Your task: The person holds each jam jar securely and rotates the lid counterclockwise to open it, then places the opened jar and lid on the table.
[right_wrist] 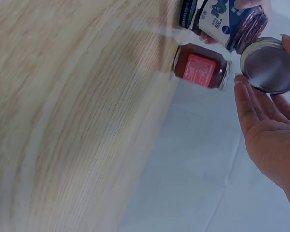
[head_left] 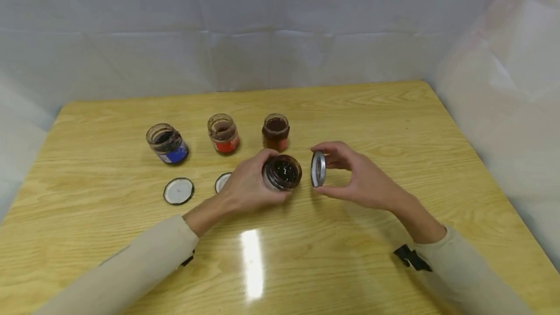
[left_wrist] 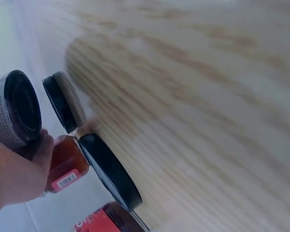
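Observation:
My left hand [head_left: 251, 181] grips a jam jar [head_left: 285, 173] with dark contents, its uncovered mouth tipped toward the head camera. The right wrist view shows this jar's white and blue label [right_wrist: 217, 19]; in the left wrist view its dark base [left_wrist: 24, 106] faces me. Just to the right, my right hand [head_left: 356, 179] pinches a round metal lid [head_left: 318, 169] on edge between thumb and fingers. A small gap separates lid and jar. In the right wrist view, the broad face of the lid [right_wrist: 270, 67] shows beside the jar mouth.
Behind the hands stand three lidless jars: one blue-labelled [head_left: 168, 145], one red-labelled [head_left: 224, 135] and one of reddish-brown contents [head_left: 276, 132]. One loose lid [head_left: 179, 191] lies at left; another lid [head_left: 221, 182] is partly hidden by my left hand. A pale sheet [head_left: 271, 57] hangs behind the wooden table [head_left: 372, 271].

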Tool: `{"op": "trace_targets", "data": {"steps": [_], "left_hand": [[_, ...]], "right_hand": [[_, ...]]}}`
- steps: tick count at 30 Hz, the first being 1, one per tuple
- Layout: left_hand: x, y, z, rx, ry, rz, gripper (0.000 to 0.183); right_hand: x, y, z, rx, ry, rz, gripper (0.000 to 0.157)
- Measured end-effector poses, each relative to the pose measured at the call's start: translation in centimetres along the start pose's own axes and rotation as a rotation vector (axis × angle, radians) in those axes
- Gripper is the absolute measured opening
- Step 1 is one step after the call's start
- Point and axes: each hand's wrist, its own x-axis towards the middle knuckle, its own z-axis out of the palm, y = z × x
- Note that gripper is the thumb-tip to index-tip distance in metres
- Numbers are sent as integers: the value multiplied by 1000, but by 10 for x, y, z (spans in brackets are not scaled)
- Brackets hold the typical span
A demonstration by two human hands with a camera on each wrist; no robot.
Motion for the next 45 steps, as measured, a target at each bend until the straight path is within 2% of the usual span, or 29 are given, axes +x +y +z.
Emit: {"op": "trace_targets", "data": {"steps": [5, 9, 12, 18, 25, 33, 41, 45], "left_hand": [[9, 7, 5, 3, -17, -28, 81], [18, 12, 11, -4, -26, -12, 83], [24, 17, 16, -14, -15, -3, 80], [39, 26, 25, -63, 24, -28, 72], [54, 32, 36, -48, 23, -42, 69], [71, 30, 47, -15, 44, -49, 70], [84, 22, 52, -84, 17, -75, 72], [89, 21, 53, -78, 12, -66, 71]], "right_hand": [[-2, 1, -5, 7, 19, 9, 67], [-7, 2, -8, 14, 43, 31, 66], [-10, 2, -10, 19, 57, 49, 66], [-14, 4, -13, 8, 67, 68, 66], [-21, 9, -18, 2, 100, 67, 67], [-27, 12, -24, -7, 130, 60, 67], [-29, 13, -24, 7, 121, 96, 65], [-29, 14, -24, 10, 120, 104, 66]]}}
